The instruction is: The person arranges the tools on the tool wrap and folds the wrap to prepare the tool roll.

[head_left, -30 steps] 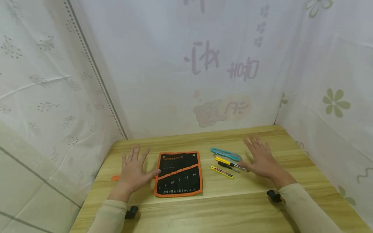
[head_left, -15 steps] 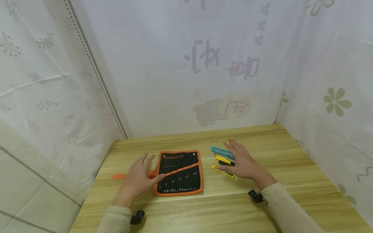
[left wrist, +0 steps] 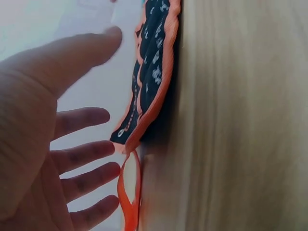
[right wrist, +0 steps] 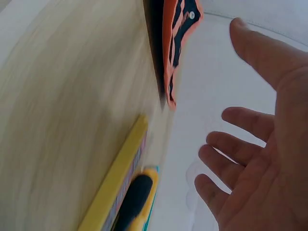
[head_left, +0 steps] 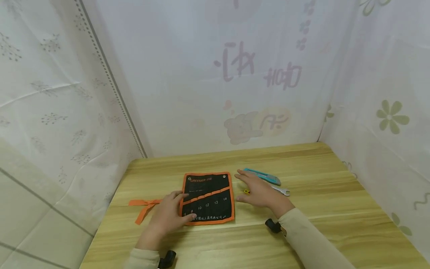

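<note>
A flat black tool pouch with orange trim and printed numbers lies on the table. My left hand is over its left edge, fingers spread and thumb overlapping the lower pocket row. My right hand hovers just right of the pouch, fingers apart and holding nothing. Beyond it lie a teal utility knife and a silver wrench, partly covered by the hand. In the right wrist view, a yellow strip-shaped case, a black screwdriver handle and a yellow handle lie below the palm.
An orange tie strap trails left from the pouch. The wooden table meets a patterned cloth curtain at the back, with more cloth on both sides. A black camera mount sits on each wrist.
My right hand has moved left over the small tools toward the pouch. The left hand has moved right and nearer me, onto the pouch's left edge. The pouch and tools stay in place.
</note>
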Available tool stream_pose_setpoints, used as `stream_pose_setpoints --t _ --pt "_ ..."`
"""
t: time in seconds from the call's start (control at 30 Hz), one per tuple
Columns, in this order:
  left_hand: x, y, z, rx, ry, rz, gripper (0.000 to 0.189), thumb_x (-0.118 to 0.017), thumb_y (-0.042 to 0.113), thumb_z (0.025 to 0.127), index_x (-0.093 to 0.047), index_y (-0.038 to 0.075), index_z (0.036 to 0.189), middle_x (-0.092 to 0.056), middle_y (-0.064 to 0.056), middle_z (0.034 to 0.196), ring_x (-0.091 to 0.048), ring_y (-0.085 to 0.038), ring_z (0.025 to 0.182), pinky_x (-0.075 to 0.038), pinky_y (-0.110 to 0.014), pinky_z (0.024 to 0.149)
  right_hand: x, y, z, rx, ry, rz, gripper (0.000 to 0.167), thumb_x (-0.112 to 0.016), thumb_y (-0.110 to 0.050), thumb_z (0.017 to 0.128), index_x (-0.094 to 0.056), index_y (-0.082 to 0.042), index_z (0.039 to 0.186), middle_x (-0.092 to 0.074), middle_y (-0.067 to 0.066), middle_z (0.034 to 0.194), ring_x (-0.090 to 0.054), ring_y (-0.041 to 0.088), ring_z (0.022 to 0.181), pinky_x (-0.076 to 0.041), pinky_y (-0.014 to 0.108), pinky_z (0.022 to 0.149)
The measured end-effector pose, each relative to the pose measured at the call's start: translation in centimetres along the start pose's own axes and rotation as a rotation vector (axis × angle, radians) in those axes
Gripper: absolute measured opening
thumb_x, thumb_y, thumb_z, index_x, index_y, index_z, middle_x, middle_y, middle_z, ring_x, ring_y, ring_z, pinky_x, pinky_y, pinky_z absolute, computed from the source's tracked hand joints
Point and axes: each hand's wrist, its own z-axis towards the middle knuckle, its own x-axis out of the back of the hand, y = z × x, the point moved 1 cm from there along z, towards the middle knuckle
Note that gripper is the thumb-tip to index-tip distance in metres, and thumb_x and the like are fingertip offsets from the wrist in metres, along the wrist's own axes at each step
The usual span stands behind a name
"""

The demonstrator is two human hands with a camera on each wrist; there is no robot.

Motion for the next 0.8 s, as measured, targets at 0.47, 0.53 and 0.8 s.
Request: stream_pose_setpoints --t 0.47,0.53,0.8 --pt "-0.9 0.8 -0.6 -0.048 0.042 0.026 0.05 -0.094 0.041 0.078 -0.079 0.015 0.117 -0.065 -0.002 0.126 -0.058 -0.029 0.118 -0.051 -0.049 0.099 -2.2 -1.3 2.6 -0.007 -0.168 -0.047 0.058 -0.079 -0.036 0.096 -0.062 -0.014 0.147 -0.042 0.004 0.164 -0.04 0.03 0.149 -0.039 0.047 0.117" --pt "-0.9 0.8 -0.7 -0.042 0.024 0.03 0.05 -0.094 0.042 0.078 -0.079 0.015 0.117 -0.065 -0.002 0.126 -0.057 -0.029 0.119 -0.051 -0.05 0.099 -2.4 -1.4 2.6 -0.023 -0.18 -0.052 0.057 -0.08 -0.036 0.096 -0.063 -0.015 0.146 -0.042 0.002 0.164 -0.04 0.029 0.149 -0.039 0.047 0.117" --pt "-0.7 0.7 -0.5 -0.015 -0.049 0.033 0.053 -0.088 0.049 0.083 -0.076 0.015 0.122 -0.063 -0.002 0.126 -0.058 -0.031 0.121 -0.049 -0.053 0.102 -2.5 -2.2 1.6 -0.034 -0.17 -0.074 0.057 -0.08 -0.04 0.095 -0.064 -0.017 0.145 -0.043 0.003 0.161 -0.039 0.03 0.149 -0.038 0.048 0.117"
